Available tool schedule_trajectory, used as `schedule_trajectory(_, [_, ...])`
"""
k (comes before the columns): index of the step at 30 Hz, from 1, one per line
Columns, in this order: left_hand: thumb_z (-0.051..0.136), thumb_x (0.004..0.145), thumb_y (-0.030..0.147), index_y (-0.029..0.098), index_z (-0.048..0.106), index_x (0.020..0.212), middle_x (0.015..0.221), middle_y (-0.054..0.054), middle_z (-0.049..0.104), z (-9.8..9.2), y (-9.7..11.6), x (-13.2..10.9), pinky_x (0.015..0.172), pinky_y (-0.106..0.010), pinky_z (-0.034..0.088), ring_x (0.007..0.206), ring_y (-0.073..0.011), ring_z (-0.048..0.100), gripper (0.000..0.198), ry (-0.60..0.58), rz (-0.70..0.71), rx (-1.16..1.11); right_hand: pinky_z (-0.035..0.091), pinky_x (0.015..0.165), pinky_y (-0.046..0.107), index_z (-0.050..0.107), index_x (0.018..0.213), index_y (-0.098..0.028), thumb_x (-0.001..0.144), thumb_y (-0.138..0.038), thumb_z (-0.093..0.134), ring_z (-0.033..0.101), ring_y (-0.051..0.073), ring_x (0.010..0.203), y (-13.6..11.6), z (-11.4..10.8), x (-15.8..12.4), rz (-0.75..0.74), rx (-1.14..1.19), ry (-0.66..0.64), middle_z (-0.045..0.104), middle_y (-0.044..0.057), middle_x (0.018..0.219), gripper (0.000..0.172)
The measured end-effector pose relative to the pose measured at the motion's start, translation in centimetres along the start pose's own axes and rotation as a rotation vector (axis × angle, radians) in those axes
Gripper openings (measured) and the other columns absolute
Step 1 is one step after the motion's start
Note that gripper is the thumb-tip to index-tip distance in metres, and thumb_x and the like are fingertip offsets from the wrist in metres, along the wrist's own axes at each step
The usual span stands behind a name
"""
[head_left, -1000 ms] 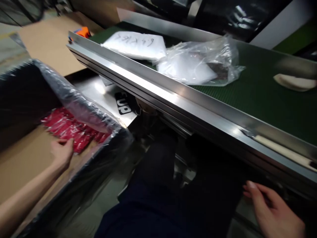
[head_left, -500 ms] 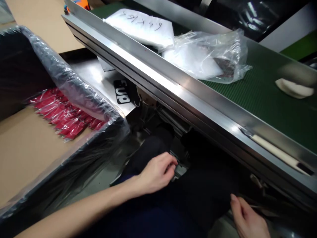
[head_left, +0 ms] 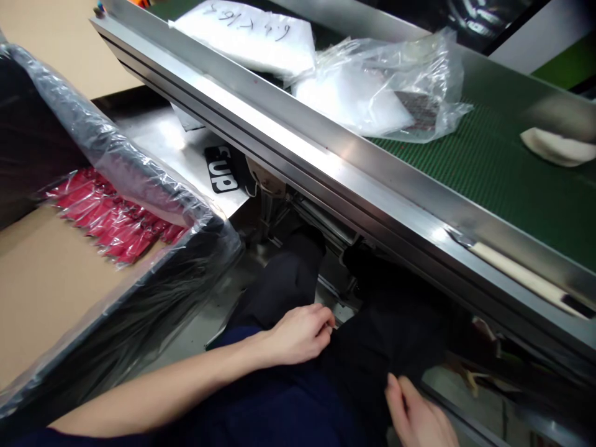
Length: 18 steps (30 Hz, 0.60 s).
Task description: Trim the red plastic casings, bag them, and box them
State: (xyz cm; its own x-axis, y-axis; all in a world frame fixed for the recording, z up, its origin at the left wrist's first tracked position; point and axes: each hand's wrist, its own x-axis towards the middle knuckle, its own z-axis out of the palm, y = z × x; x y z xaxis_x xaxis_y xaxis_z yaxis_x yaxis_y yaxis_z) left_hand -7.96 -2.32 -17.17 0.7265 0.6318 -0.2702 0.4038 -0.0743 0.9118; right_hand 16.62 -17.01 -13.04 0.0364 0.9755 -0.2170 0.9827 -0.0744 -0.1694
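Observation:
My left hand (head_left: 305,334) rests above my dark-clothed lap, fingers curled in, with nothing visible in them. Low at the right, near my thigh, my right hand (head_left: 418,415) is also closed, thumb against the bent fingers, and no object shows in it. Neither hand touches the conveyor. On the conveyor's metal rail (head_left: 326,155) lies a tool with a pale handle (head_left: 516,270) and a dark tip. To my left stands a box lined with clear plastic (head_left: 205,239), holding a row of red items in clear wrappers (head_left: 107,211).
On the green conveyor belt (head_left: 447,167) lie a white packet with handwriting (head_left: 251,37), a clear plastic bag (head_left: 395,87) with white and dark contents, and a whitish curved piece (head_left: 559,147). A black label with white letters (head_left: 221,169) shows under the rail.
My right hand has shifted left, closer to my lap. My left hand has sunk slightly and stays curled. The view has tilted a little; the items on the belt lie as before.

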Motion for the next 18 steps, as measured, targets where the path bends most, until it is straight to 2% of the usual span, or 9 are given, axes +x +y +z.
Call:
schedule_trajectory(3, [0.050, 0.089, 0.016, 0.016, 0.059, 0.097, 0.092, -0.004, 0.062, 0.2, -0.9, 0.5, 0.073, -0.031, 0.050, 0.079, -0.0163, 0.059, 0.012, 0.005, -0.042, 0.004, 0.021, 0.035, 0.029, 0.047, 0.064, -0.023, 0.099, -0.044, 0.033, 0.049, 0.014, 0.030, -0.7, -0.1, 1.6, -0.017, -0.042, 0.093, 0.050, -0.003, 0.041, 0.043])
schedule_trajectory(5, [0.051, 0.090, 0.016, 0.015, 0.059, 0.097, 0.093, -0.004, 0.062, 0.4, -1.4, 0.5, 0.075, -0.033, 0.051, 0.081, -0.0166, 0.059, 0.011, 0.016, -0.062, 0.004, 0.023, 0.036, 0.028, 0.046, 0.063, -0.023, 0.100, -0.045, 0.032, 0.047, 0.012, 0.030, -1.0, -0.5, 2.0, -0.027, -0.039, 0.137, 0.048, -0.004, 0.041, 0.045])
schedule_trajectory(10, [0.051, 0.092, 0.017, 0.014, 0.059, 0.096, 0.093, -0.004, 0.061, 0.6, -1.5, 0.6, 0.078, -0.035, 0.052, 0.082, -0.0167, 0.060, 0.009, 0.024, -0.086, 0.017, 0.031, 0.039, 0.019, 0.042, 0.060, -0.023, 0.100, -0.047, 0.031, 0.041, 0.007, 0.031, -1.2, -1.6, 1.2, -0.047, 0.039, 0.190, 0.041, -0.007, 0.042, 0.048])
schedule_trajectory(18, [0.051, 0.092, 0.020, 0.015, 0.060, 0.095, 0.094, -0.005, 0.063, 0.7, -1.4, 1.6, 0.081, -0.037, 0.051, 0.085, -0.0179, 0.060, 0.011, 0.016, -0.107, 0.049, 0.030, 0.040, 0.018, 0.042, 0.060, -0.022, 0.099, -0.039, 0.039, 0.040, 0.006, 0.034, -2.4, -0.9, 1.5, 0.010, 0.082, 0.292, 0.041, -0.007, 0.045, 0.043])
